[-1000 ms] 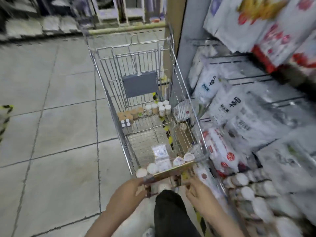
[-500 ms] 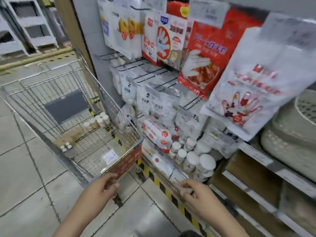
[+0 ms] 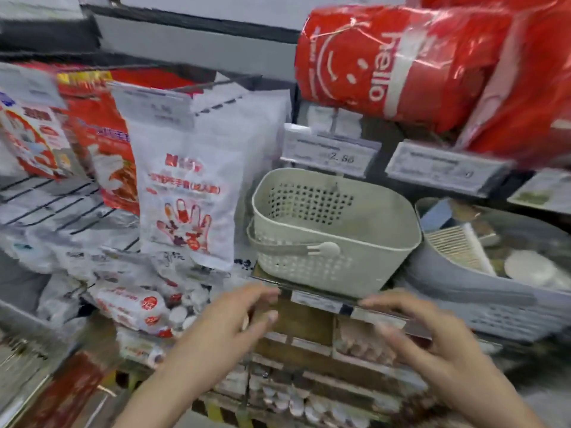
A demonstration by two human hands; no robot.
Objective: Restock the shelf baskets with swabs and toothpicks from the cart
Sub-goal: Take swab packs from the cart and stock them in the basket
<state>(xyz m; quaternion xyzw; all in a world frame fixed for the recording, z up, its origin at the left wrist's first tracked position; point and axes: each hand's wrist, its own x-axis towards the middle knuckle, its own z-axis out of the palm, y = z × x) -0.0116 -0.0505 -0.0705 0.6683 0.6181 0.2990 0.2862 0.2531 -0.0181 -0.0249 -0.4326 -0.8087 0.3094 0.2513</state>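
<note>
Both hands empty, fingers loosely spread: left hand point(image 3: 234, 316) and right hand point(image 3: 432, 332) hover low centre, just below the beige basket point(image 3: 333, 242) on the shelf edge point(image 3: 312, 296) mid-frame. Best to take it by both short ends, level. Its long axis runs left-right, mouth up, handle folded forward.

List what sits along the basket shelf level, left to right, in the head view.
White glove packet with a hand print → beige perforated basket → grey basket holding boxes and a round white tub.
</note>
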